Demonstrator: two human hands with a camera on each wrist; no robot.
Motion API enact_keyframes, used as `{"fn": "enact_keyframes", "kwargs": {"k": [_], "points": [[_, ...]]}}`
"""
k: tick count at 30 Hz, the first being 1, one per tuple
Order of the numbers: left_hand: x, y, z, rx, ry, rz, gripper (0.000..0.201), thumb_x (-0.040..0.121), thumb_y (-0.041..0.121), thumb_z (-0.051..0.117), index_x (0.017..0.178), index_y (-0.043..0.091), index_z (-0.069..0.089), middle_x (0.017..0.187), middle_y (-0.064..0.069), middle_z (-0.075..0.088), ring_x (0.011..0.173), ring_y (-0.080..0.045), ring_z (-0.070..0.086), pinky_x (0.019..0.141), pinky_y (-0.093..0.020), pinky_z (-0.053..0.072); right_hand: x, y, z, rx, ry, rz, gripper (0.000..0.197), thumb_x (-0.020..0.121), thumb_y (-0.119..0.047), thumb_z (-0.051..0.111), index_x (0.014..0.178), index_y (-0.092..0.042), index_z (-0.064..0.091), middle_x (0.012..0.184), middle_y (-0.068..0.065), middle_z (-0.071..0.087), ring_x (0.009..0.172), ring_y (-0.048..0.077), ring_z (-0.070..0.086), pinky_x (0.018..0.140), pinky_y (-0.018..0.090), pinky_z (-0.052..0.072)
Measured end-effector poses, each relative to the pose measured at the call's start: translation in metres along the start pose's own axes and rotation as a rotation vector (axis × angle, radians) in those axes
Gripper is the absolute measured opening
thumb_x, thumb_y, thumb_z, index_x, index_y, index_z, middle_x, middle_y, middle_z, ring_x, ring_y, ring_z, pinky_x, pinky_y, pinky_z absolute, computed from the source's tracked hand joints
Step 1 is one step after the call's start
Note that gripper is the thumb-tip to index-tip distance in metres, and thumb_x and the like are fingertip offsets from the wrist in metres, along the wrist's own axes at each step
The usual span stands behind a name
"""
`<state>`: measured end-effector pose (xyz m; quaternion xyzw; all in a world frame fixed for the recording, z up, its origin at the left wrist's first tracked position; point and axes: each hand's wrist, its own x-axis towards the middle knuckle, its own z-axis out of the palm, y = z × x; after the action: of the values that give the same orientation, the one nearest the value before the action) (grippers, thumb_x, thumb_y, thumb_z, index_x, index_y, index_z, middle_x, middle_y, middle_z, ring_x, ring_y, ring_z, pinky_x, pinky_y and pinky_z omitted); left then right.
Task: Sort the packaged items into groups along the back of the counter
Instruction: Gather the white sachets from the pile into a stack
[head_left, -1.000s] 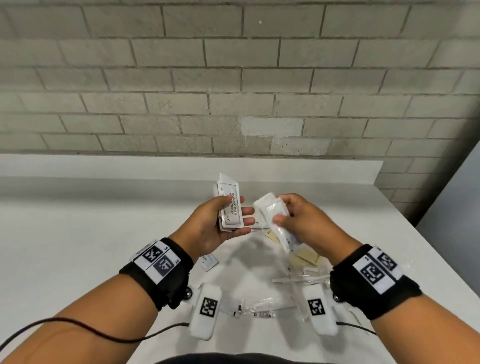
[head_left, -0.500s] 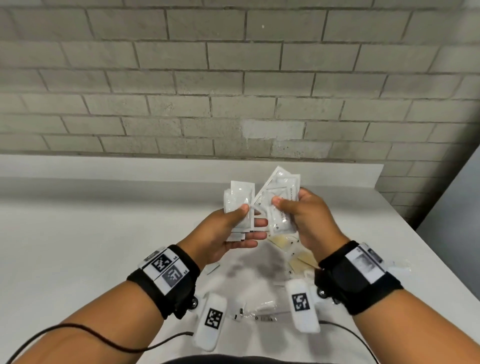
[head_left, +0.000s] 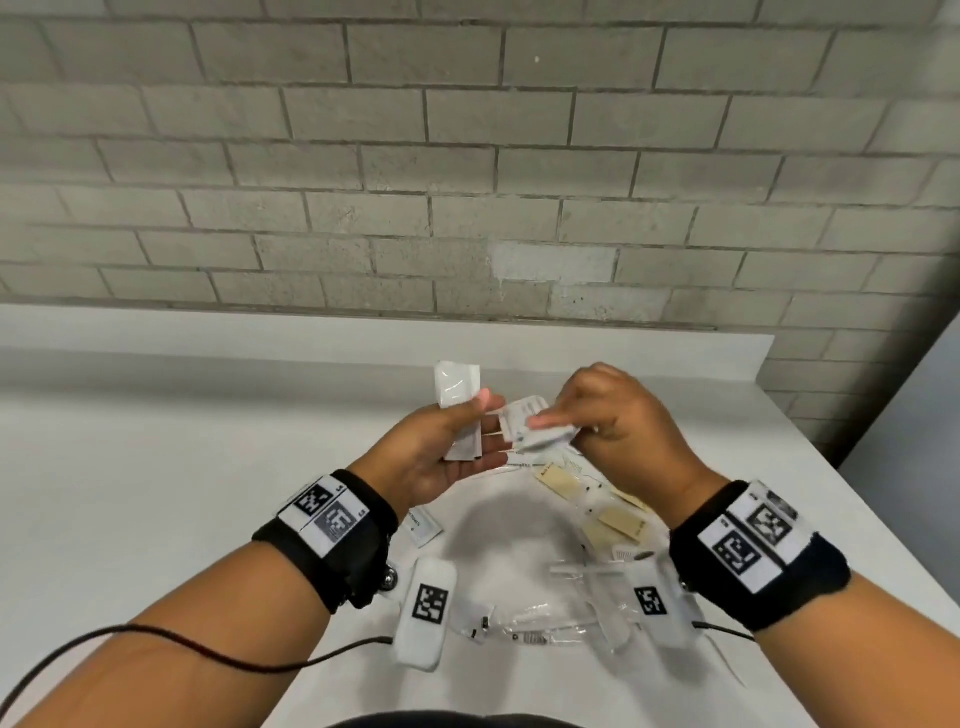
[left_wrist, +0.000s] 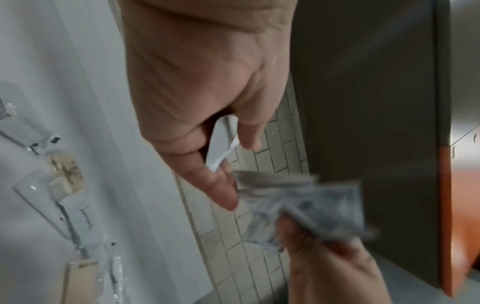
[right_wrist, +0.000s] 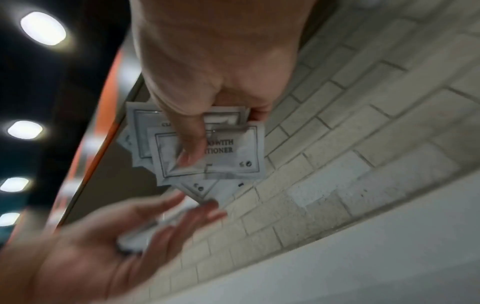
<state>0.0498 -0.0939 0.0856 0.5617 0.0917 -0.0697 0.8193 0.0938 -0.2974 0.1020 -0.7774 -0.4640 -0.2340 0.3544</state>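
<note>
Both hands are raised over the white counter (head_left: 208, 493), close together. My left hand (head_left: 491, 428) lies palm up and holds a few white sachets (head_left: 457, 387) upright, pinned under the thumb; the left wrist view shows their edge (left_wrist: 221, 142) between thumb and fingers. My right hand (head_left: 566, 431), knuckles up, pinches a fan of several white printed sachets (head_left: 524, 418). In the right wrist view these sachets (right_wrist: 228, 152) carry framed text about conditioner, with the thumb (right_wrist: 189, 144) across them. The two bundles are nearly touching.
Under the hands lie tan packets (head_left: 558, 480), a small white sachet (head_left: 423, 527) and clear-wrapped items (head_left: 545, 618) near the front. A raised ledge (head_left: 311, 332) runs along the back against the brick wall. The counter's right edge (head_left: 810, 467) drops off.
The right hand has turned knuckles up and tipped its sachets from upright to nearly flat. The left hand has opened its palm upward, still holding its sachets.
</note>
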Motion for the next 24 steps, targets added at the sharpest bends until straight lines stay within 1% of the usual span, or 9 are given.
{"fn": "enact_keyframes", "kwargs": {"k": [2,5,8,11,13,15,18,21,24], "points": [[0.001,0.001,0.001,0.027,0.029,0.050,0.026,0.088,0.009,0.063,0.114,0.012,0.061,0.099,-0.009,0.071,0.083,-0.022,0.070,0.088,-0.037,0.054,-0.010,0.006,0.007,-0.209,-0.066,-0.154,0.030,0.077,-0.014,0.056,0.095,-0.026,0.078,0.074,-0.001,0.063,0.072,0.023,0.058,0.064,0.031,0.045],[0.002,0.003,-0.001,0.015,0.092,0.107,0.032,0.085,0.000,0.065,0.113,0.014,0.061,0.102,-0.011,0.070,0.092,-0.027,0.067,0.094,-0.041,0.051,-0.022,0.009,0.011,-0.171,-0.020,-0.113,0.026,0.079,-0.013,0.061,0.098,-0.022,0.077,0.076,-0.004,0.063,0.073,0.018,0.056,0.065,0.027,0.043],[0.003,0.005,-0.006,0.005,0.139,0.165,0.026,0.086,0.000,0.064,0.105,0.017,0.063,0.092,-0.007,0.071,0.078,-0.019,0.068,0.072,-0.027,0.058,-0.035,0.010,0.013,0.056,-0.104,0.214,0.014,0.078,-0.010,0.072,0.088,-0.019,0.073,0.077,-0.010,0.057,0.073,0.011,0.057,0.067,0.027,0.045],[0.001,0.007,-0.009,0.038,0.160,0.219,0.023,0.087,-0.002,0.062,0.101,0.017,0.063,0.087,-0.007,0.071,0.066,-0.013,0.070,0.059,-0.022,0.057,-0.039,0.009,0.006,0.331,-0.207,0.566,0.017,0.083,-0.006,0.068,0.082,-0.023,0.070,0.082,-0.003,0.066,0.077,0.015,0.063,0.073,0.036,0.051],[0.000,0.007,-0.009,0.069,0.170,0.236,0.024,0.087,-0.002,0.061,0.103,0.015,0.062,0.089,-0.008,0.070,0.065,-0.013,0.070,0.057,-0.021,0.056,-0.033,0.010,-0.003,0.542,-0.173,0.702,0.027,0.087,-0.004,0.063,0.088,-0.029,0.072,0.083,-0.007,0.073,0.075,0.013,0.066,0.069,0.033,0.055],[0.001,0.005,-0.007,0.111,0.158,0.225,0.024,0.087,-0.001,0.062,0.105,0.014,0.063,0.093,-0.011,0.070,0.070,-0.015,0.070,0.059,-0.022,0.056,-0.019,0.013,-0.010,0.698,-0.126,0.767,0.024,0.089,-0.005,0.061,0.099,-0.024,0.070,0.085,-0.003,0.073,0.075,0.018,0.064,0.063,0.030,0.053],[0.000,0.001,0.006,0.152,0.025,0.189,0.027,0.087,0.001,0.063,0.112,0.009,0.064,0.097,-0.013,0.069,0.079,-0.021,0.067,0.067,-0.025,0.058,0.001,0.008,0.001,0.782,-0.173,0.815,0.024,0.088,-0.008,0.063,0.111,-0.014,0.067,0.101,0.009,0.074,0.087,0.027,0.070,0.074,0.036,0.055],[0.000,-0.001,0.017,0.223,-0.044,0.205,0.023,0.095,0.020,0.057,0.114,0.012,0.065,0.096,-0.008,0.072,0.081,-0.021,0.069,0.072,-0.030,0.057,0.006,0.002,0.022,0.754,-0.132,0.854,0.025,0.090,-0.007,0.061,0.115,-0.007,0.065,0.105,0.013,0.073,0.091,0.026,0.071,0.078,0.036,0.057],[0.007,0.001,0.004,0.232,0.119,0.144,0.058,0.094,0.061,0.033,0.119,0.016,0.059,0.079,0.000,0.059,0.061,-0.012,0.047,0.058,-0.025,0.037,0.003,0.010,0.024,0.895,0.034,0.947,0.023,0.093,-0.005,0.055,0.115,-0.007,0.063,0.099,0.010,0.073,0.085,0.024,0.069,0.073,0.036,0.057]]}}
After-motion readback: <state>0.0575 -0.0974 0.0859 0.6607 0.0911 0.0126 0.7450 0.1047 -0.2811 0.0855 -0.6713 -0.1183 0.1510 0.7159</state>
